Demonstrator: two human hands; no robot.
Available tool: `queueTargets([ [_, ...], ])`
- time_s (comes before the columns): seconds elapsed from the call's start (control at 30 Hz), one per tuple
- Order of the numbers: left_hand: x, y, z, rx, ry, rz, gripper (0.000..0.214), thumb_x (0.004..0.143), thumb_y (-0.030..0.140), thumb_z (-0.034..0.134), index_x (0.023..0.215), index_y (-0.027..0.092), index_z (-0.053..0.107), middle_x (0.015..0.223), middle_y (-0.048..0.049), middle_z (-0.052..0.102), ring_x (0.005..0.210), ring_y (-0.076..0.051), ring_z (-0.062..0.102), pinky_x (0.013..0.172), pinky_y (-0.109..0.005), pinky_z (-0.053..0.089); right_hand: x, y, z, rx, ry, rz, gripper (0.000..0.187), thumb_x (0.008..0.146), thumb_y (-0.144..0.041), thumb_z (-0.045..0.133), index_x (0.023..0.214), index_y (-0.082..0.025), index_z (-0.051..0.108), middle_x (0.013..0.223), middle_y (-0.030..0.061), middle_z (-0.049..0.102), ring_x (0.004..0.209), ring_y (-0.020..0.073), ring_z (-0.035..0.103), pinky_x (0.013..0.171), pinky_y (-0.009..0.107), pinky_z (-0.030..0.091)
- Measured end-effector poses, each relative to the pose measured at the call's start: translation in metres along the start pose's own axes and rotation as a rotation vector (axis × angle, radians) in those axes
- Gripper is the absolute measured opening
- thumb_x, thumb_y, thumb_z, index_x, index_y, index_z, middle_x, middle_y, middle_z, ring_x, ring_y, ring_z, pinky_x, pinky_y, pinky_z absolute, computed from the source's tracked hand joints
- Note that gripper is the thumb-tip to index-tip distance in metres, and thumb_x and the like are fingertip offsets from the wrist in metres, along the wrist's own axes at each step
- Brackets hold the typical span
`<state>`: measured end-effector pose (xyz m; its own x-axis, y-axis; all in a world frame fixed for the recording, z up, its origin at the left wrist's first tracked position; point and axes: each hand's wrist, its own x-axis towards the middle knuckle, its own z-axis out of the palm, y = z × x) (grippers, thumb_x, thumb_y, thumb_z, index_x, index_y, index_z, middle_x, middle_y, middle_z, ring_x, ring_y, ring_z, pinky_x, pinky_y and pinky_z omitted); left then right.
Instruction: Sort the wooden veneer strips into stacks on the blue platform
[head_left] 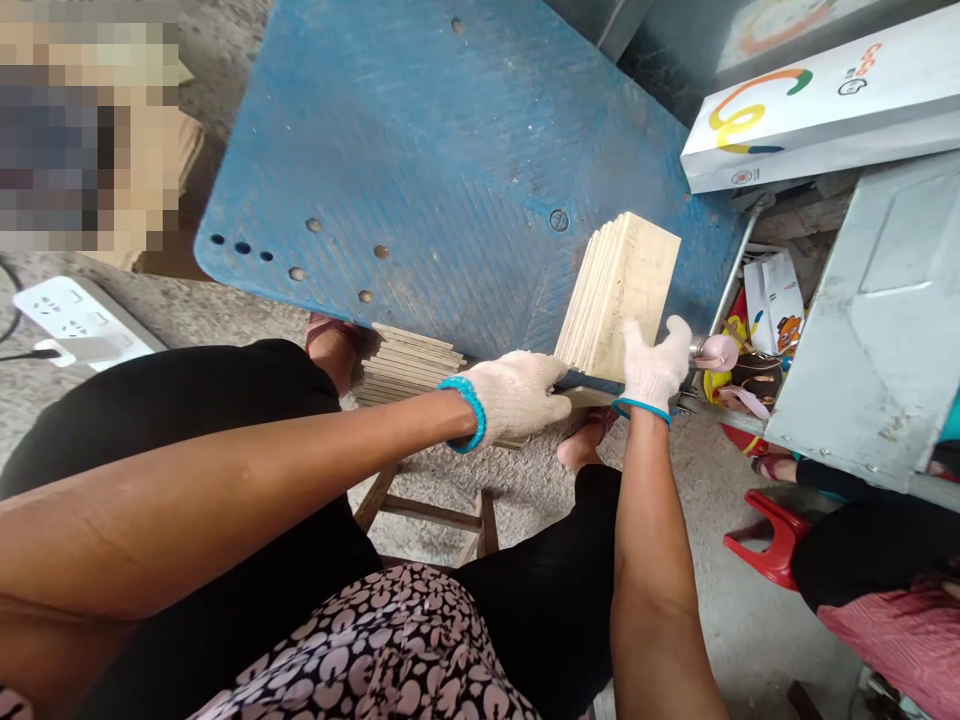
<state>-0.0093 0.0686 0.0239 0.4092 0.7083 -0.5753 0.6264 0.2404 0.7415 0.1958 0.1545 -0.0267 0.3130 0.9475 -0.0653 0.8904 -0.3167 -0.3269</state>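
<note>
Both my hands wear off-white knit gloves with blue cuffs. A stack of thin pale wooden boards stands on the blue table, close to its near edge. My left hand is just left of the stack's lower end, fingers and thumb closed around the end of a thin wooden board at the table edge; most of that board is hidden. Against the stack's right face rests my right hand, open, thumb and fingers apart. More thin boards are piled below the table edge, partly behind my left arm.
A wooden stool frame stands between my legs. Right of the table are a metal cabinet, a white paper bag and a pink round knob. Another person sits near a red stool. A power strip lies left.
</note>
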Motion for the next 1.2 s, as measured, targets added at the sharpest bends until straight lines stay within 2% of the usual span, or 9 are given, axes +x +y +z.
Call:
queueTargets([
  [0.13,0.001,-0.003,0.005,0.043,-0.017,0.042,0.030,0.086,0.038,0.048,0.101,0.021,0.067,0.085,-0.0078,0.067,0.074,-0.022,0.059,0.061,-0.032,0.035,0.003,0.041,-0.021,-0.007,0.100,-0.025,0.045,0.086,-0.037,0.050,0.118,-0.007,0.064,0.114,0.0174,0.066,0.110,0.0281,0.062,0.102,0.042,0.045],
  [0.23,0.003,-0.004,0.008,0.069,-0.011,0.035,0.030,0.085,0.039,0.047,0.099,0.022,0.067,0.083,-0.0077,0.066,0.072,-0.021,0.057,0.059,-0.032,0.032,-0.002,0.079,-0.031,-0.148,-0.110,-0.008,0.039,0.084,-0.027,0.048,0.111,-0.007,0.068,0.109,0.0176,0.069,0.106,0.0276,0.064,0.100,0.040,0.047],
  [0.33,0.007,-0.004,0.011,0.099,-0.027,0.025,0.030,0.085,0.041,0.047,0.095,0.021,0.066,0.086,-0.0084,0.066,0.071,-0.021,0.056,0.058,-0.032,0.030,-0.011,0.110,-0.025,-0.234,-0.353,0.007,0.040,0.081,-0.024,0.053,0.115,-0.009,0.067,0.111,0.0169,0.070,0.106,0.0281,0.065,0.100,0.040,0.047],
  [0.43,0.012,-0.004,0.017,0.129,-0.038,0.030,0.030,0.085,0.042,0.047,0.093,0.021,0.065,0.088,-0.0093,0.066,0.070,-0.020,0.054,0.058,-0.032,0.029,-0.022,0.126,-0.010,-0.230,-0.441,-0.068,0.047,0.081,-0.023,0.057,0.126,-0.013,0.063,0.125,0.0153,0.065,0.117,0.0277,0.060,0.105,0.039,0.044],
  [0.53,0.018,-0.008,0.025,0.149,-0.035,0.067,0.030,0.084,0.041,0.046,0.095,0.021,0.066,0.090,-0.0097,0.066,0.070,-0.020,0.053,0.059,-0.033,0.029,-0.029,0.130,0.004,-0.267,-0.510,-0.207,0.051,0.085,-0.023,0.056,0.135,-0.014,0.058,0.138,0.0149,0.055,0.128,0.0275,0.053,0.111,0.038,0.039],
  [0.63,0.024,-0.011,0.031,0.162,-0.047,0.084,0.030,0.084,0.041,0.045,0.095,0.022,0.066,0.088,-0.0099,0.065,0.069,-0.020,0.052,0.059,-0.033,0.029,-0.031,0.128,0.011,-0.359,-0.582,-0.244,0.047,0.091,-0.026,0.052,0.136,-0.016,0.057,0.135,0.0147,0.055,0.120,0.0271,0.056,0.106,0.038,0.043],
  [0.9,0.026,-0.005,0.027,0.176,-0.054,0.067,0.029,0.085,0.041,0.046,0.094,0.022,0.065,0.087,-0.0088,0.064,0.072,-0.021,0.054,0.059,-0.032,0.031,-0.033,0.124,0.006,-0.453,-0.713,-0.373,0.029,0.097,-0.029,0.046,0.110,-0.018,0.069,0.111,0.0118,0.065,0.104,0.0257,0.059,0.090,0.033,0.044],
  [1.07,0.026,-0.002,0.027,0.220,-0.065,0.051,0.030,0.084,0.041,0.046,0.096,0.022,0.065,0.093,-0.0093,0.066,0.078,-0.024,0.059,0.059,-0.033,0.033,-0.040,0.117,-0.019,-0.495,-0.798,-0.457,0.026,0.097,-0.030,0.047,0.108,-0.020,0.069,0.104,0.0100,0.066,0.096,0.0248,0.060,0.080,0.032,0.042],
  [1.2,0.029,-0.003,0.034,0.260,-0.080,0.071,0.030,0.083,0.038,0.046,0.099,0.020,0.065,0.095,-0.0103,0.066,0.080,-0.025,0.061,0.062,-0.034,0.037,-0.040,0.109,-0.066,-0.525,-0.752,-0.512,0.026,0.096,-0.026,0.046,0.104,-0.022,0.070,0.105,0.0079,0.068,0.094,0.0244,0.062,0.078,0.033,0.042],
])
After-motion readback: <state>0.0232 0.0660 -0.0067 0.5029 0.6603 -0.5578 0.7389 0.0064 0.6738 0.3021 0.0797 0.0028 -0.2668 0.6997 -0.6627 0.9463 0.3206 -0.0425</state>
